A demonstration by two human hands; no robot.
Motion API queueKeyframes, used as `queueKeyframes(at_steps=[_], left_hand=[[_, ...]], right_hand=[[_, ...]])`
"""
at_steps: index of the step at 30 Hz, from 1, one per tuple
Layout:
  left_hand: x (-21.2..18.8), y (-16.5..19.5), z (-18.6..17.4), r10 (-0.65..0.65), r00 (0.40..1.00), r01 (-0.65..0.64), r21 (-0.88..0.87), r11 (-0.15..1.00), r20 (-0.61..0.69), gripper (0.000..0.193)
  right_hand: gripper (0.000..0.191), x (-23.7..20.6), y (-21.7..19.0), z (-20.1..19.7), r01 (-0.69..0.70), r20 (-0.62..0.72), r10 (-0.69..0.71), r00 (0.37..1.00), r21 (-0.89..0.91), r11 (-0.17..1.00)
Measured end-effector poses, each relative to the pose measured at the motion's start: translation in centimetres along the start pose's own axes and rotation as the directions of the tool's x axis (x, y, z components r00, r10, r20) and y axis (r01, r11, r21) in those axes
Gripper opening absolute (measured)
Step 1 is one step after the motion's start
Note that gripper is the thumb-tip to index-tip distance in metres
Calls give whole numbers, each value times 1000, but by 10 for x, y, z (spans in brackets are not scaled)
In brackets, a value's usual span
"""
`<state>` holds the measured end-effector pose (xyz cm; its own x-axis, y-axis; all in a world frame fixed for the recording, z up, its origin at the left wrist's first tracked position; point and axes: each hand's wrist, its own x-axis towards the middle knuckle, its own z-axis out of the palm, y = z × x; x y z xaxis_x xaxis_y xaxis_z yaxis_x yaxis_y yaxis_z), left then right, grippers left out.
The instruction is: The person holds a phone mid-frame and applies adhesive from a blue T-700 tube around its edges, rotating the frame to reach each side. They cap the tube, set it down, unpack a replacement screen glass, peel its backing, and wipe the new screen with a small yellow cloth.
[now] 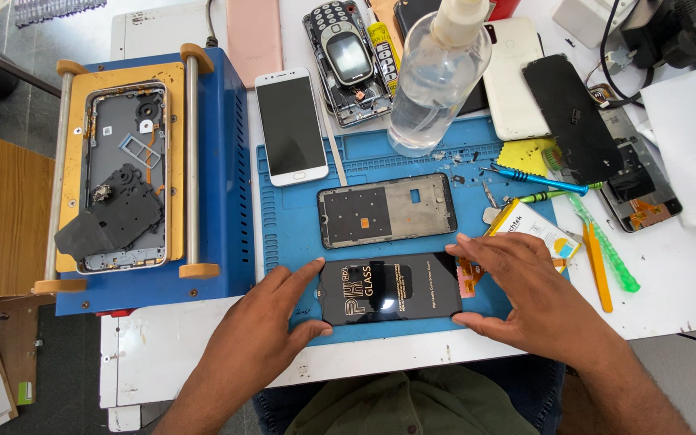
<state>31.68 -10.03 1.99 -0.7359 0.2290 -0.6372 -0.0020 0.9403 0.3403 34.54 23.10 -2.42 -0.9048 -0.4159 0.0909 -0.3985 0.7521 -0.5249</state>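
Note:
A black phone screen panel (pixel 388 288) with a printed protective film lies flat on the blue work mat (pixel 283 217) near the table's front edge. My left hand (pixel 271 314) pinches its left end between thumb and forefinger. My right hand (pixel 525 294) holds its right end the same way. Just behind the panel rests a bare phone frame (pixel 386 209), open side up.
A blue separator machine (pixel 219 161) with a phone housing (pixel 122 177) clamped on it stands at left. Behind the mat are a white phone (pixel 290 126), an old keypad phone (pixel 348 60), a clear liquid bottle (pixel 437 76). At right lie a screwdriver (pixel 537 179), plastic tweezers (pixel 602 270) and other phone parts.

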Motion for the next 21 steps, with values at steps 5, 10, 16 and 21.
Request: queueKeyframes(at_steps=[5, 10, 16, 21], left_hand=[[-1, 0, -2, 3, 1000, -3, -19, 1000, 10, 93], [-2, -3, -2, -19, 999, 20, -29, 999, 40, 95], [-3, -9, 1, 45, 999, -45, -100, 994, -10, 84], [-4, -16, 4, 172, 973, -196, -156, 968, -155, 70]], right_hand=[[108, -1, 1, -4, -57, 52, 55, 997, 38, 998], [97, -2, 2, -9, -30, 18, 27, 999, 134, 990], [94, -1, 1, -10, -14, 14, 12, 1000, 126, 992], [97, 5, 2, -5, 0, 3, 0, 1000, 79, 997]])
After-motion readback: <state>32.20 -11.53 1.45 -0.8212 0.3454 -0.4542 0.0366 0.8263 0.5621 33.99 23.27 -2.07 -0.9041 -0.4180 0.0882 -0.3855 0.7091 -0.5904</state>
